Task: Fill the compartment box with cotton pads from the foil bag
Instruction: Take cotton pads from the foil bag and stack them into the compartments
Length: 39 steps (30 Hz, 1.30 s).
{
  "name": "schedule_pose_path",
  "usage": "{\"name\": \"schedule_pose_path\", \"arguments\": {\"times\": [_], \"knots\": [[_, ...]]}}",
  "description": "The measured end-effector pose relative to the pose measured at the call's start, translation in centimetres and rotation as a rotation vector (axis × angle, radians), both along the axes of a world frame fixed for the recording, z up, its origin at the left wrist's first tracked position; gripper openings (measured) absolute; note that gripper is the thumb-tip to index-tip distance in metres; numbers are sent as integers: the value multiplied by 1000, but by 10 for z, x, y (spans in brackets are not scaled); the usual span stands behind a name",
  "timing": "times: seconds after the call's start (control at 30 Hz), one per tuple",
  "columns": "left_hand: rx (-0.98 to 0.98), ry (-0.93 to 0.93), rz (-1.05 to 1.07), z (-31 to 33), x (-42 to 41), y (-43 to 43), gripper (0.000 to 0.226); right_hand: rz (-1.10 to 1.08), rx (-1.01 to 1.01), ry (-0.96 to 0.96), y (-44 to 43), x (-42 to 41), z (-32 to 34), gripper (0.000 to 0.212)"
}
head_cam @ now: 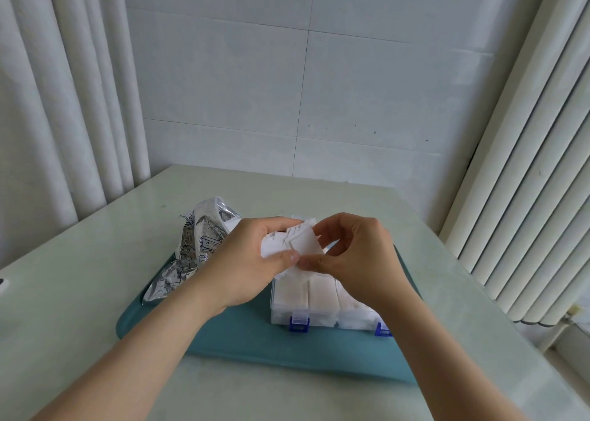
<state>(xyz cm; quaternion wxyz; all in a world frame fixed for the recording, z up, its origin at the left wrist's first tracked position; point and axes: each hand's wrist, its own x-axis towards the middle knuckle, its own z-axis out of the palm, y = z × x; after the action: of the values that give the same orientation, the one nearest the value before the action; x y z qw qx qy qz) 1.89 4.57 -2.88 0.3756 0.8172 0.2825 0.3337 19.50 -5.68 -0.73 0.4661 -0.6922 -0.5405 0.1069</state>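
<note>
Cotton pads: a fanned stack of white square cotton pads [298,241], held in the air over the 12 o'clock end of the clear plastic compartment box [322,296]
Left: left hand [252,261], fingers [289,256] curled round the stack's 9 o'clock side, thumb pinching its near edge
Right: right hand [357,257] pinching the stack's 3 o'clock side, thumb tip beside the other thumb
Box: blue latches [299,324] at 6 o'clock, sitting on a teal tray [242,334]; near compartments look already packed white
Bag: crinkled silver foil bag [191,245] at the box's 9 o'clock, partly on the pale counter [95,293]
Risk: the stack is uneven, so loose pads may slip onto the tray; forced into a full compartment, corners could fold
</note>
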Motion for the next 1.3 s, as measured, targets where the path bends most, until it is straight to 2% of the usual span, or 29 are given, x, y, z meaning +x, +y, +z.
{"name": "schedule_pose_path", "arguments": {"times": [0.13, 0.3, 0.43, 0.53, 0.63, 0.7, 0.8, 0.87, 1.0, 1.17, 1.3], "knots": [[-13, -6, -1, 0, 0, 1, 46, 37, -35, 63, 0, 3, -1, 41], [-42, -83, -24, 0, 1, 0, 50, 149, -55, 239, -6, 2, 6, 16], [-72, -162, 0, 2, 0, -2, 51, 109, -65, 393, -6, 9, 6, 5], [-94, -220, 30, 4, 1, -6, 52, 109, -74, 648, -4, 16, 5, 10], [-129, -278, 27, 4, 3, -8, 51, 237, -80, 946, -4, 12, 4, 11], [-165, -293, 5, 5, 4, -10, 50, 257, -58, 945, -3, 6, 2, 13], [-179, -289, -17, 5, 6, -12, 51, 159, 4, 839, -2, -4, 1, 33], [-183, -286, -31, 5, 6, -11, 51, 112, 22, 802, -2, -8, 1, 39], [-160, -260, -45, 4, 5, -10, 54, 53, 36, 745, -3, -14, 2, 41], [-95, -210, -46, 3, 5, -11, 57, 5, 105, 807, 0, -18, -1, 37], [-62, -177, -18, 2, 5, -11, 58, -53, 133, 781, 4, -22, -6, 32]]}}
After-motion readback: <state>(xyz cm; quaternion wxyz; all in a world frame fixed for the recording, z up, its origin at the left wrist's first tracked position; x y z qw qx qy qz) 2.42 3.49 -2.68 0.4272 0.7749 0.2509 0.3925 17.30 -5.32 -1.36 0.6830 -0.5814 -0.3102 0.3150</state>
